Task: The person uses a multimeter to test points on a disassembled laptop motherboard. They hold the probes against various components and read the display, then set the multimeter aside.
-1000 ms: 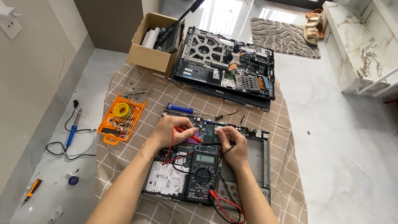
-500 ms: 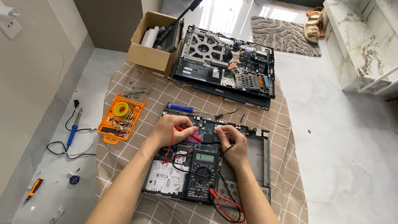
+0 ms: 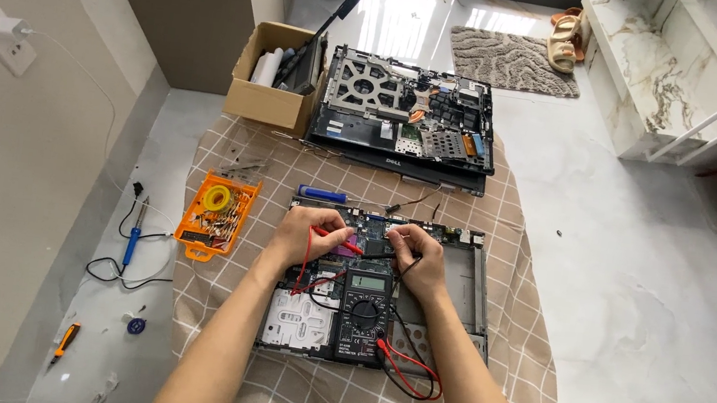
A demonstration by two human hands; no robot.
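An opened laptop base [image 3: 471, 288] with its circuit board exposed lies on a checked cloth [image 3: 501, 374]. A black multimeter [image 3: 365, 313] rests on the base between my forearms, its red and black leads [image 3: 410, 374] looping to the right. My left hand [image 3: 307, 233] grips the red probe [image 3: 344, 243], its tip down on the board. My right hand [image 3: 420, 261] grips the black probe [image 3: 381, 255], also pointing at the board. The two probe tips sit close together near the board's middle.
A second dismantled laptop [image 3: 405, 121] lies at the cloth's far edge beside a cardboard box [image 3: 269, 99] of tools. An orange parts tray [image 3: 216, 213] and a blue screwdriver [image 3: 321, 194] sit to the left. A soldering iron [image 3: 132, 242] with cable lies on the floor.
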